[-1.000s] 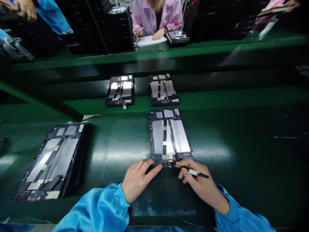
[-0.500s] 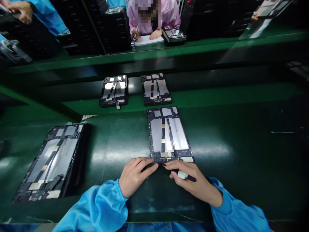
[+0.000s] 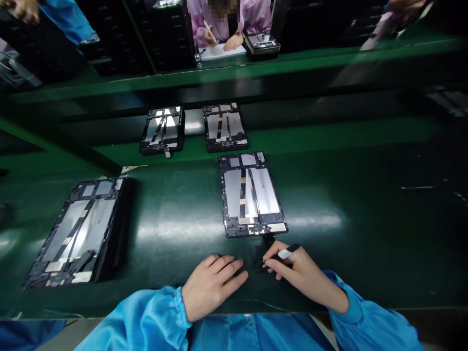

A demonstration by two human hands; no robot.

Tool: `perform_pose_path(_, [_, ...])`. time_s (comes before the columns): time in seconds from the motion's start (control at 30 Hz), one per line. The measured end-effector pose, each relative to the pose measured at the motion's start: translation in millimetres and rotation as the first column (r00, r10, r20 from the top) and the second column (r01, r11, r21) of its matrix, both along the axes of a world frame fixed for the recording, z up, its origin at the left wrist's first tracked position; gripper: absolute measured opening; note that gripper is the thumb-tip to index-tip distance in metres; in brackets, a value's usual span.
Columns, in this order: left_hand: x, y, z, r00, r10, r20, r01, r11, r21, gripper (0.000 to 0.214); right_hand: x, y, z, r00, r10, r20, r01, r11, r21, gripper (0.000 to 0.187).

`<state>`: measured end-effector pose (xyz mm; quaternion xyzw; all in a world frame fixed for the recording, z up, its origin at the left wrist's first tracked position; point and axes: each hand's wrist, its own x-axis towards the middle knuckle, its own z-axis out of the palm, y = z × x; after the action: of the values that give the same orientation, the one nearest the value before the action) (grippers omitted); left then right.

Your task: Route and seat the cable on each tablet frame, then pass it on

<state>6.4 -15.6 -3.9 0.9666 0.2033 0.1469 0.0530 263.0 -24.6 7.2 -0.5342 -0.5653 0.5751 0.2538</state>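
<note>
An opened tablet (image 3: 268, 187) with bare silver inside and dark flex strips lies on the green bench, just beyond my hands. My right hand (image 3: 292, 270) is closed around black tweezers (image 3: 288, 251) with a white band; their tips point down toward the bench and are hard to make out. A small dark piece (image 3: 269, 240) shows at the tablet's near edge, between it and my right hand. My left hand (image 3: 217, 285) rests palm down on the bench, fingers apart, holding nothing and not touching the tablet.
At left lies a stack of opened tablets (image 3: 76, 229). Two smaller-looking stacks (image 3: 163, 129) (image 3: 224, 126) sit farther back. Across a green ledge (image 3: 175, 77), a person in pink writes on paper (image 3: 223, 52). A green post (image 3: 73, 146) slants at left.
Both hands have drawn back from the tablet's near edge toward me. My left hand has let go of that edge and lies on the bench. The view has tilted down slightly.
</note>
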Motion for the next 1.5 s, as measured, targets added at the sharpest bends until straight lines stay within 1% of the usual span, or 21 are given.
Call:
perform_pose_path(0.13, [4.2, 0.9, 1.0, 0.997, -0.069, 0.038, 0.069, 0.998, -0.006, 0.029, -4.1, 1.7, 6.6, 0.987, 0.065, 0.146, -0.090, 0.981, 0.173, 0.013])
perform_pose_path(0.17, [5.7, 0.3, 1.3, 0.996, -0.077, 0.035, 0.077, 0.997, -0.010, 0.028, -5.4, 2.9, 8.3, 0.983, 0.076, 0.169, -0.110, 0.973, 0.205, 0.013])
perform_pose_path(0.23, [7.9, -0.8, 1.6, 0.996, -0.078, 0.031, 0.079, 0.997, -0.019, 0.027, -8.4, 5.3, 10.7, 0.974, 0.108, 0.198, -0.153, 0.962, 0.226, 0.013])
perform_pose_path(0.37, [8.7, -0.7, 1.8, 0.997, -0.067, 0.040, 0.069, 0.997, -0.039, 0.027, -14.6, 7.0, 10.1, 0.959, 0.167, 0.229, -0.214, 0.955, 0.203, 0.015])
perform_pose_path(0.47, [8.9, -1.6, 1.3, 0.997, -0.062, 0.040, 0.064, 0.997, -0.052, 0.027, -15.9, 4.1, 6.6, 0.970, 0.143, 0.198, -0.181, 0.965, 0.188, 0.016])
perform_pose_path(0.53, [9.2, -3.2, 1.4, 0.998, -0.053, 0.047, 0.056, 0.996, -0.064, 0.026, -13.2, 3.7, 6.3, 0.992, 0.096, 0.087, -0.108, 0.984, 0.144, 0.021])
perform_pose_path(0.6, [8.9, -3.3, 2.7, 0.997, -0.043, 0.058, 0.048, 0.996, -0.075, 0.026, -8.6, 9.5, 10.2, 0.998, 0.021, -0.063, -0.017, 0.998, 0.065, 0.026])
perform_pose_path(0.67, [7.2, 0.8, 5.6, 0.997, -0.015, 0.077, 0.022, 0.996, -0.088, 0.029, -4.8, 23.6, 17.9, 0.985, -0.052, -0.165, 0.054, 0.999, 0.003, 0.030])
perform_pose_path(0.7, [5.7, 5.0, 7.4, 0.995, 0.016, 0.093, -0.007, 0.996, -0.094, 0.029, -4.1, 33.5, 22.4, 0.980, -0.076, -0.183, 0.075, 0.997, -0.009, 0.031])
perform_pose_path(0.77, [1.8, 17.2, 10.6, 0.984, 0.113, 0.139, -0.100, 0.990, -0.100, 0.028, -6.2, 56.1, 29.6, 0.979, -0.079, -0.190, 0.074, 0.997, -0.032, 0.032])
perform_pose_path(0.83, [-2.4, 31.3, 11.6, 0.960, 0.209, 0.185, -0.197, 0.977, -0.081, 0.024, -12.4, 77.7, 32.2, 0.982, -0.063, -0.179, 0.052, 0.997, -0.065, 0.032])
perform_pose_path(0.9, [-5.8, 42.9, 9.7, 0.945, 0.252, 0.207, -0.249, 0.968, -0.043, 0.021, -20.4, 93.7, 29.6, 0.987, -0.028, -0.156, 0.014, 0.996, -0.091, 0.030])
perform_pose_path(0.97, [-8.1, 49.4, 5.6, 0.945, 0.254, 0.206, -0.258, 0.966, -0.010, 0.020, -27.2, 102.9, 24.4, 0.991, 0.013, -0.133, -0.027, 0.994, -0.102, 0.026])
perform_pose_path(1.03, [-9.4, 51.0, 1.0, 0.947, 0.250, 0.200, -0.256, 0.967, 0.003, 0.021, -31.5, 106.7, 19.4, 0.991, 0.037, -0.125, -0.050, 0.993, -0.105, 0.023])
perform_pose_path(1.17, [-10.8, 48.8, -4.6, 0.946, 0.254, 0.201, -0.258, 0.966, -0.007, 0.022, -34.5, 108.2, 15.1, 0.991, 0.028, -0.128, -0.043, 0.992, -0.119, 0.025])
perform_pose_path(1.5, [-10.9, 48.5, -5.3, 0.943, 0.263, 0.204, -0.264, 0.964, -0.021, 0.022, -35.8, 108.2, 14.9, 0.993, 0.013, -0.116, -0.029, 0.991, -0.131, 0.024])
